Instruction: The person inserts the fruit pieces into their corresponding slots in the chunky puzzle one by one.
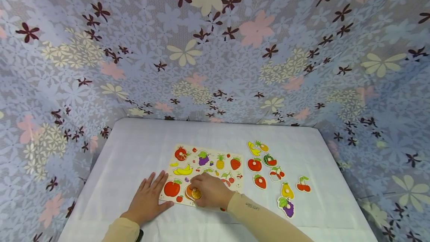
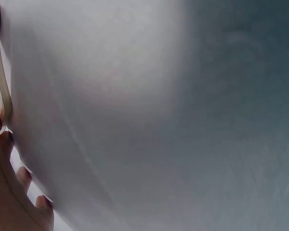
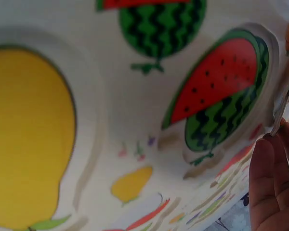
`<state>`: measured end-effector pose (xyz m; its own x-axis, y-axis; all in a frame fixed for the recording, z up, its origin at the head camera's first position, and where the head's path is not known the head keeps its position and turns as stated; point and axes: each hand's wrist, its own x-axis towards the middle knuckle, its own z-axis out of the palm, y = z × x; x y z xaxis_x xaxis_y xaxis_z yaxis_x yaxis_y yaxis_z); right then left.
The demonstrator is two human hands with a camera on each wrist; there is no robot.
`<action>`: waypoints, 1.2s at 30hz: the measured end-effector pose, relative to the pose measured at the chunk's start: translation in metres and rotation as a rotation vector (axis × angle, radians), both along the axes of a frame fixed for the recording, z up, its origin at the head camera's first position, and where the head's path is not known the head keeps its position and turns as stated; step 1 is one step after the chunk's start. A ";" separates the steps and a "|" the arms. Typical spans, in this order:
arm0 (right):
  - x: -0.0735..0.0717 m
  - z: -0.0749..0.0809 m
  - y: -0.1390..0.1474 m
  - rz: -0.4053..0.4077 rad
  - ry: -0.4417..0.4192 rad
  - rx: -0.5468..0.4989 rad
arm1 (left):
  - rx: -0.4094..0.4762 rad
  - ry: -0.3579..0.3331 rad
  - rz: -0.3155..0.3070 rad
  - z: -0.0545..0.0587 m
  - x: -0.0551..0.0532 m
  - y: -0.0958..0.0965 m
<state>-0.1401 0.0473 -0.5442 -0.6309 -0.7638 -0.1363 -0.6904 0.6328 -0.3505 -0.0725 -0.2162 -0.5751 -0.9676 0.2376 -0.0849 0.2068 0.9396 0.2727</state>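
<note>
My right hand [image 1: 213,189] pinches an orange puzzle piece [image 1: 196,194] over the orange picture near the lower edge of a fruit puzzle board [image 1: 169,174]. In the right wrist view, fingertips grip the thin piece edge-on [image 3: 282,108], close above the board's printed watermelon [image 3: 221,86] and a yellow fruit picture [image 3: 29,134]. My left hand [image 1: 146,201] lies flat with spread fingers on the white table, its fingertips and thumb at the board's left edge. The left wrist view shows those fingers [image 2: 14,192] beside the board's edge [image 2: 2,82].
Right of the board lie loose fruit pieces: bananas [image 1: 254,149], a pineapple [image 1: 263,147], a watermelon [image 1: 270,160], a strawberry [image 1: 259,182], a pear [image 1: 287,190], grapes [image 1: 287,209], cherries [image 1: 304,186] and others. Flowered cloth [image 1: 215,66] surrounds the table [image 1: 141,141].
</note>
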 end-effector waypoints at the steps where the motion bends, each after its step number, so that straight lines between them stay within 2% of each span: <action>1: 0.001 -0.001 0.000 0.002 0.006 0.004 | 0.000 -0.001 0.003 -0.001 0.000 0.000; 6: 0.002 -0.007 -0.001 0.010 0.053 0.011 | -0.018 -0.012 0.010 -0.005 0.001 0.000; 11: 0.002 -0.012 -0.001 0.027 0.086 0.006 | 0.003 0.001 0.013 -0.002 0.001 0.001; 17: 0.001 -0.015 0.000 0.044 0.085 0.002 | -0.001 0.005 0.010 -0.001 0.002 0.001; 29: 0.000 -0.011 0.000 0.102 0.072 -0.015 | 0.001 -0.009 0.008 -0.002 0.002 0.001; 36: 0.001 -0.011 0.000 0.109 0.090 -0.021 | -0.013 0.008 0.006 -0.010 0.002 0.000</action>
<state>-0.1389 0.0470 -0.5552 -0.5526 -0.8308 -0.0656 -0.7842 0.5451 -0.2965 -0.0707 -0.2159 -0.5854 -0.9698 0.2304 -0.0802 0.2030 0.9444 0.2587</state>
